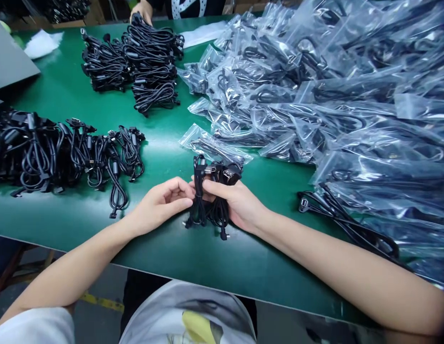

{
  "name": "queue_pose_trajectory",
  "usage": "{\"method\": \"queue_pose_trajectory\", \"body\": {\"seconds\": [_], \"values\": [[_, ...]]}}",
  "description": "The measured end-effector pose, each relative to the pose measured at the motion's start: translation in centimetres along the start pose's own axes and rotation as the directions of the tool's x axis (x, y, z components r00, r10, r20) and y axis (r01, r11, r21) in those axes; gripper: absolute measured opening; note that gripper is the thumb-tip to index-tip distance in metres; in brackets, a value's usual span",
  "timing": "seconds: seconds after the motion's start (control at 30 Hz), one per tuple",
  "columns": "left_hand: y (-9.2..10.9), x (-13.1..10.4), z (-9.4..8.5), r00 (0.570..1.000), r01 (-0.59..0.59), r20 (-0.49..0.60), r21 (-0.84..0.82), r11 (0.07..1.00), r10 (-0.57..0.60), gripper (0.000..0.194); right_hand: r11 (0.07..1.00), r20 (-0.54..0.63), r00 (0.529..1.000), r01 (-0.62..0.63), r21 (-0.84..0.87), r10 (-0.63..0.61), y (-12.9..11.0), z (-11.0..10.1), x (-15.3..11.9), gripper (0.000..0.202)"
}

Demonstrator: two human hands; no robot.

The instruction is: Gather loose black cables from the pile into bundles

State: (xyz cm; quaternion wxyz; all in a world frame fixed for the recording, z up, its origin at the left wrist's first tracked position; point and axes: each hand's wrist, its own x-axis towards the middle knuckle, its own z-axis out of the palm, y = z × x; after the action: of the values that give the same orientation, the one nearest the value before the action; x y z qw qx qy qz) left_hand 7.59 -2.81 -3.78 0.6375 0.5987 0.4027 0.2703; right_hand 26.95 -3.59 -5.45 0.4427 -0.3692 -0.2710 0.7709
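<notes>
Several coiled black cables (pixel 219 210) with metal-faced plugs hang together over the table, gathered in my right hand (pixel 243 203), whose thumb presses across their front. My left hand (pixel 164 203) meets the leftmost coiled cable (pixel 198 191) from the side. Its fingers are curled, and the thumb and fingertips come together at the cable's edge; the exact contact is partly hidden. Behind the held coils lies a clear bag (pixel 215 143) with a dark cable inside.
Loose coiled cables (pixel 39 153) pile up at left on the green table (pixel 161 248). More cable bundles (pixel 146 62) lie at the back, where another person's hand (pixel 142 10) touches them. Bagged cables (pixel 315 95) heap on the right. An unbagged black cable (pixel 343 215) lies near my right forearm.
</notes>
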Motion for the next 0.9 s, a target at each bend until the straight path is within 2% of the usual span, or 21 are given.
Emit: {"method": "queue_pose_trajectory", "body": {"seconds": [0.03, 0.1, 0.2, 0.27, 0.43, 0.57, 0.9], "values": [[0.1, -0.1, 0.0, 1.0, -0.013, -0.009, 0.06, 0.998, 0.014, 0.018, 1.0, -0.024, 1.0, -0.008, -0.006, 0.008, 0.0, 0.0, 0.0, 0.028], [0.1, -0.2, -0.3, 0.993, -0.051, -0.101, 0.126, 0.991, 0.064, 0.019, 0.999, -0.063, 0.998, -0.014, -0.034, 0.012, 0.1, 0.1, 0.1, 0.03], [-0.1, -0.2, -0.9, 0.958, -0.127, -0.243, 0.124, 0.984, 0.154, 0.034, 0.994, -0.077, 0.997, -0.024, -0.11, 0.015, 0.3, 0.2, 0.2, 0.03], [-0.2, -0.2, -1.1, 0.951, -0.156, -0.246, 0.146, 0.977, 0.189, 0.041, 0.988, -0.068, 0.997, -0.04, -0.15, 0.03, 0.5, 0.3, 0.2, 0.029], [-0.1, -0.1, -1.1, 0.954, -0.127, -0.238, 0.233, 0.964, 0.183, 0.023, 0.984, -0.036, 0.999, -0.024, -0.179, 0.018, 0.7, 0.5, 0.0, 0.028], [0.1, 0.1, -0.9, 0.958, -0.097, -0.247, 0.196, 0.976, 0.145, 0.023, 0.981, -0.028, 1.0, -0.002, -0.194, -0.004, 0.8, 0.5, -0.1, 0.029], [-0.3, 0.1, -0.9, 0.945, -0.164, -0.246, 0.212, 0.963, 0.215, 0.025, 0.978, -0.023, 1.0, -0.008, -0.21, 0.003, 0.9, 0.1, 0.0, 0.029]]}}
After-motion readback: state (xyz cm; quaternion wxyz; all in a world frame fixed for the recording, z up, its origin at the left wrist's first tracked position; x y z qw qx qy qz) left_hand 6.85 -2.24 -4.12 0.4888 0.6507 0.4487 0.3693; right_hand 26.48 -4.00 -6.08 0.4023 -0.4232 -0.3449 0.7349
